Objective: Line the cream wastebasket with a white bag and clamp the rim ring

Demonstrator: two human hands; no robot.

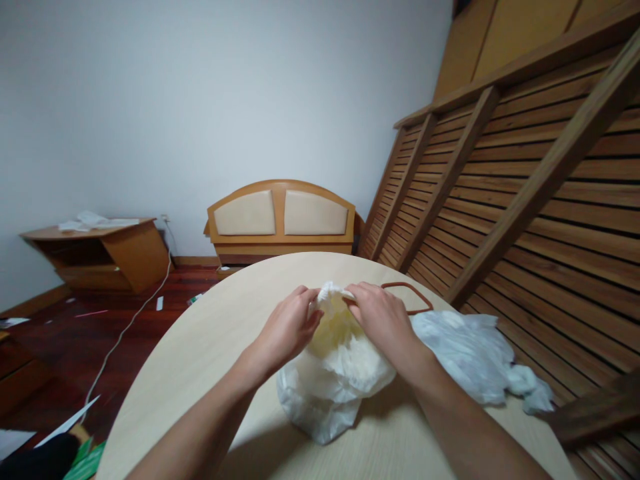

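Bag (335, 377), white, thin and crinkly, is sitting on the round counter (215, 347), a little right of its middle. Its mouth is gaping between two hands, and a yellow patch (333, 323) is showing inside; what is making it yellow is staying too hard to tell. The left hand (295, 320) is pinching the left side of the rim, and the right hand (381, 313) is pinching the right side, so each grip is clamping the bag. Both hands are touching it, so neither is sitting nearer. The bag's long way is running from the rim toward the counter's near edge. Most of it is bulging below the grip, on that near side, between the arms. Past the right hand, a brown loop (419, 295) is lying by the far right edge. Another bag (465, 353), pale and lumpy, is resting along the right edge. Beyond that edge, a slatted wood panel (550, 233) is leaning.
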